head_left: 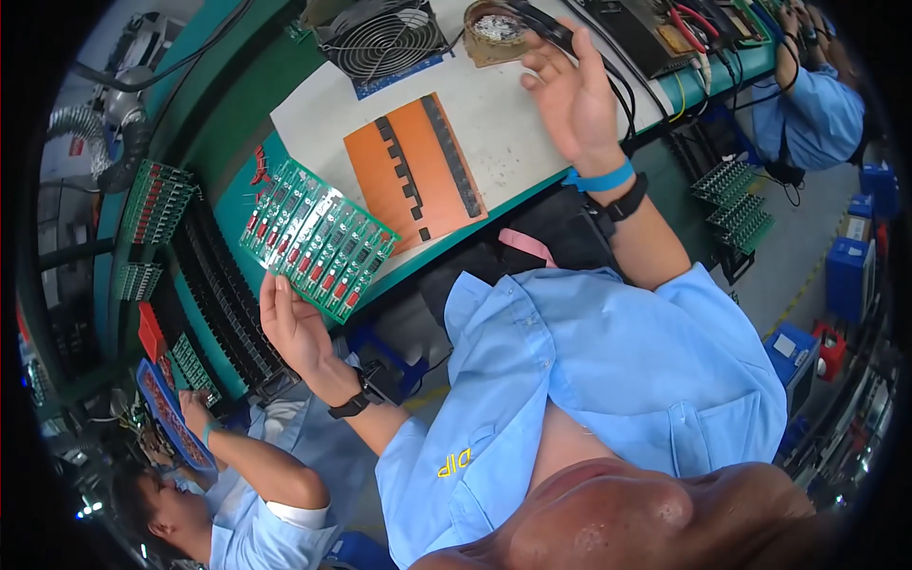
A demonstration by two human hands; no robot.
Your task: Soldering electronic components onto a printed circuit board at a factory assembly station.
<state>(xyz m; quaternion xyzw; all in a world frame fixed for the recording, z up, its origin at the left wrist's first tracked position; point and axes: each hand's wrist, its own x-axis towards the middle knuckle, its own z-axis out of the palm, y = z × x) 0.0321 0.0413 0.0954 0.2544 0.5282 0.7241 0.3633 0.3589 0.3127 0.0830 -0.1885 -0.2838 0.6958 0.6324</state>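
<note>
My left hand (297, 331) pinches the near left edge of a green circuit board panel (318, 242). The panel carries rows of red and dark components and is tilted over the bench edge. Beside it, an orange sheet (380, 180) with black toothed strips lies on white paper. Farther right, my right hand (578, 103) is raised over the bench, its fingers curled around the black handle of what looks like a soldering iron (549, 27). The tip is not clearly visible. Just left of that hand sits a round tin (496, 27) with shiny metal shavings.
A black fan (385, 43) stands at the back of the bench. Black cables and red-handled pliers (692, 27) lie to the far right. Racks of boards (157, 204) stand at the left. Co-workers in blue are at lower left (275, 484) and upper right (807, 114).
</note>
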